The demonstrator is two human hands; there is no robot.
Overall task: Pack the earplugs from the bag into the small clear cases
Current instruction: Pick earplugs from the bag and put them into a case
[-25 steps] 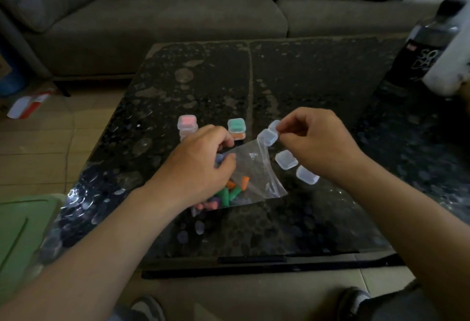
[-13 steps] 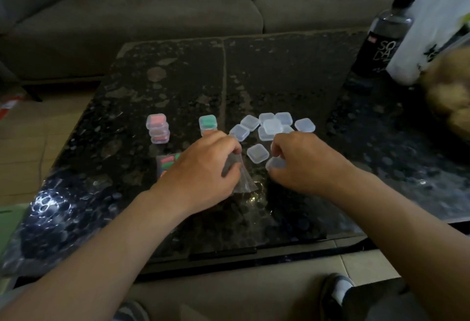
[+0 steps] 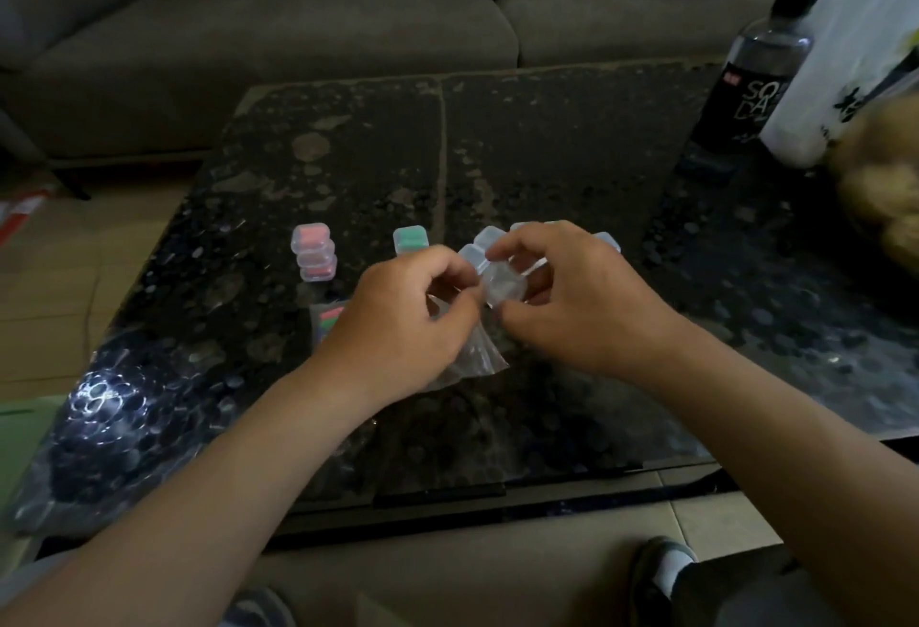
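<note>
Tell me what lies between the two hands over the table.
In the head view: a small clear case, held by the right hand, and the clear bag hanging from the left hand.

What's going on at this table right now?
A person seated at a dark speckled table is packing earplugs. The left hand pinches a crumpled clear plastic bag. The right hand holds a small clear case between thumb and fingers, right beside it. A stack of pink-filled cases and a green-filled case stand farther back on the left. More empty cases lie behind the right hand.
</note>
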